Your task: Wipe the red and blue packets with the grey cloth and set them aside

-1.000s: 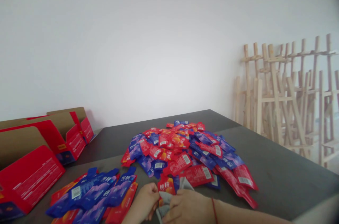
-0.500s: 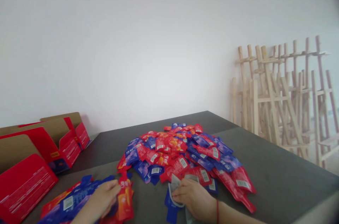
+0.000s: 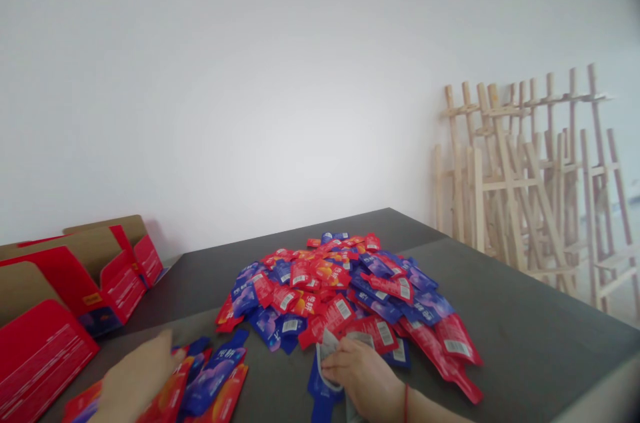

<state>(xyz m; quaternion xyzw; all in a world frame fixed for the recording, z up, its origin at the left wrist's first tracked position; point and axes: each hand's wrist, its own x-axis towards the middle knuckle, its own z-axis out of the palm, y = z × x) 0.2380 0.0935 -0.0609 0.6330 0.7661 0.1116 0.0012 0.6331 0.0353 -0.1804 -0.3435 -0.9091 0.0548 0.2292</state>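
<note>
My right hand (image 3: 367, 370) is closed on a grey cloth (image 3: 329, 346), which is pressed against a blue pouch (image 3: 324, 391) lying on the table. A red cord circles that wrist. At the lower left, my left hand (image 3: 137, 373) is smeared by motion over a group of red and blue pouches (image 3: 215, 376). Its fingers cannot be made out clearly, nor whether they hold a pouch. Beyond both hands lies a large heap of red and blue pouches (image 3: 320, 276), several with barcodes showing.
Red open-topped cardboard boxes (image 3: 45, 356) with brown insides stand along the left side of the dark table (image 3: 520, 336). Wooden easels (image 3: 505, 183) lean together beyond the table's right edge. A white wall (image 3: 300, 76) rises behind.
My left hand has moved left and let go of the upright red pouch. A blue pouch now shows on top of the left group. My right hand stays on the cloth.
</note>
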